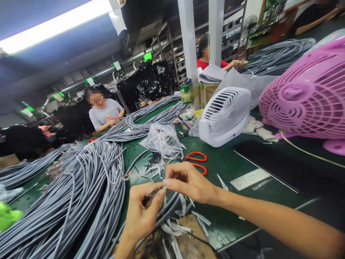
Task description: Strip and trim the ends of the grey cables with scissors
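My left hand (142,208) is closed in a pinch, with a few thin wires (154,192) showing between thumb and fingers. My right hand (188,182) meets it fingertip to fingertip, its thumb and fingers pinched on something small that is mostly hidden. Below the hands runs a grey cable (172,204), partly covered by my left hand; whether the wires belong to it I cannot tell. Just beyond my right hand lie scissors with red handles (198,156). White strips (175,227) are scattered under my hands.
A large bundle of grey cables (78,187) covers the left of the green table (226,216). Ahead sits a plastic bag (163,138) of white strips. A white fan (226,115) and pink fan (304,90) stand at right. Two people (106,111) work across the table.
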`<state>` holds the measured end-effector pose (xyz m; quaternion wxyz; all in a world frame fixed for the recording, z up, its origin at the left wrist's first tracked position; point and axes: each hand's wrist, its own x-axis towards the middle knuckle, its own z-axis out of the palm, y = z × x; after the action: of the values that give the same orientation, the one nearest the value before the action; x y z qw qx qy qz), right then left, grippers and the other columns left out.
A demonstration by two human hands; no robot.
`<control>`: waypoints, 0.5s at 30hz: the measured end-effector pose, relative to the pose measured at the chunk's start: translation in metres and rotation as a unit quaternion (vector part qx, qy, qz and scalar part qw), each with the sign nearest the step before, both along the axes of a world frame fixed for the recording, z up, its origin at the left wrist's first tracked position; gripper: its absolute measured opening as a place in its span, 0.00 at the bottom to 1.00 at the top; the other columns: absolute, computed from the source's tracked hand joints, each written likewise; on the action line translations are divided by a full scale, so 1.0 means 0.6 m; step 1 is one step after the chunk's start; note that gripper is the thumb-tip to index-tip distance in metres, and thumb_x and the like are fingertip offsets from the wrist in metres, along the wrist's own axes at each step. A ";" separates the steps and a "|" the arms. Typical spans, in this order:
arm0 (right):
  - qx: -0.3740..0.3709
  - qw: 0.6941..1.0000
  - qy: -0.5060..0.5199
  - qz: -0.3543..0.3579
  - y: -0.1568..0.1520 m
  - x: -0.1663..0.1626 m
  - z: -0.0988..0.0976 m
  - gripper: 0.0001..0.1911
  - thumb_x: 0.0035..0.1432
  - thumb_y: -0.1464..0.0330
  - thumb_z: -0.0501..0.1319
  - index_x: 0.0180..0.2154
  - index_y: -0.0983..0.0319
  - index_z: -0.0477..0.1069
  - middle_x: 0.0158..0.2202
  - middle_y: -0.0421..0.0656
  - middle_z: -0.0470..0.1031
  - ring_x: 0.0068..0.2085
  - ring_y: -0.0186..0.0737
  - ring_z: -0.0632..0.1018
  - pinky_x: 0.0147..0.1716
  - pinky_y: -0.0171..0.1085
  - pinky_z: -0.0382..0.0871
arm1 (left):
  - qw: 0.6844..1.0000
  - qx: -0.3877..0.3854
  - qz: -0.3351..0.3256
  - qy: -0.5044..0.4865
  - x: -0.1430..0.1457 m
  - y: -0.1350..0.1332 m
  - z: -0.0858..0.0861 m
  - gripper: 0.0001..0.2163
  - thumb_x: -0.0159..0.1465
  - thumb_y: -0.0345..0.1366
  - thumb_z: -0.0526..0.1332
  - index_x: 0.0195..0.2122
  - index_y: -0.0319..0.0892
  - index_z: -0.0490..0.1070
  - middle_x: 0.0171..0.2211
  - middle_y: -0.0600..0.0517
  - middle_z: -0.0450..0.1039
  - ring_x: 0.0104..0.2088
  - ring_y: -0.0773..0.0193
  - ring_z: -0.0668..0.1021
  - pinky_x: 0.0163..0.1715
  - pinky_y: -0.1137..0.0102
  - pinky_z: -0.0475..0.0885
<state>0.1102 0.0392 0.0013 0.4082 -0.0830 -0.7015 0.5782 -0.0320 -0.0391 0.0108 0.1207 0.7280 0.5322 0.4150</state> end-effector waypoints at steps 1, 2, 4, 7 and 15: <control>-0.003 1.000 0.003 0.002 0.000 0.000 0.000 0.20 0.53 0.56 0.57 0.20 0.63 0.59 0.15 0.32 0.55 0.17 0.24 0.56 0.14 0.28 0.48 | 1.000 0.011 -0.003 0.007 0.000 0.000 -0.001 0.12 0.61 0.35 0.56 0.26 0.38 0.76 0.14 0.56 0.57 0.17 0.71 0.60 0.17 0.75 0.54; -0.006 1.000 0.005 0.004 -0.001 0.000 0.001 0.20 0.53 0.56 0.57 0.20 0.63 0.59 0.15 0.32 0.54 0.16 0.24 0.56 0.14 0.28 0.48 | 1.000 0.024 -0.006 0.013 -0.002 0.001 -0.003 0.11 0.61 0.35 0.56 0.27 0.38 0.77 0.14 0.56 0.57 0.16 0.71 0.60 0.16 0.75 0.54; -0.010 1.000 0.009 0.005 -0.003 0.001 0.003 0.20 0.54 0.56 0.57 0.20 0.63 0.58 0.15 0.32 0.54 0.16 0.24 0.56 0.14 0.28 0.47 | 0.998 0.047 -0.009 0.027 -0.006 0.002 -0.008 0.11 0.60 0.34 0.56 0.29 0.39 0.78 0.13 0.56 0.58 0.16 0.71 0.61 0.16 0.75 0.55; -0.013 1.000 0.007 0.005 -0.004 0.003 0.008 0.21 0.54 0.55 0.56 0.19 0.63 0.58 0.14 0.32 0.54 0.16 0.24 0.56 0.15 0.28 0.47 | 0.996 0.084 -0.002 0.042 -0.014 0.004 -0.015 0.10 0.60 0.34 0.57 0.31 0.39 0.78 0.14 0.55 0.65 0.16 0.69 0.66 0.18 0.75 0.59; -0.087 0.994 -0.054 -0.037 0.014 -0.030 -0.022 0.22 0.49 0.55 0.58 0.15 0.62 0.55 0.12 0.32 0.53 0.16 0.24 0.54 0.14 0.28 0.45 | 0.990 0.110 -0.036 0.086 0.013 -0.011 -0.003 0.07 0.58 0.32 0.59 0.30 0.45 0.78 0.20 0.55 0.75 0.17 0.70 0.71 0.20 0.75 0.64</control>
<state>0.0922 0.0478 -0.0122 0.3821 -0.1748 -0.6659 0.6165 -0.0240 -0.0456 0.0089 0.0085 0.7885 0.4650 0.4024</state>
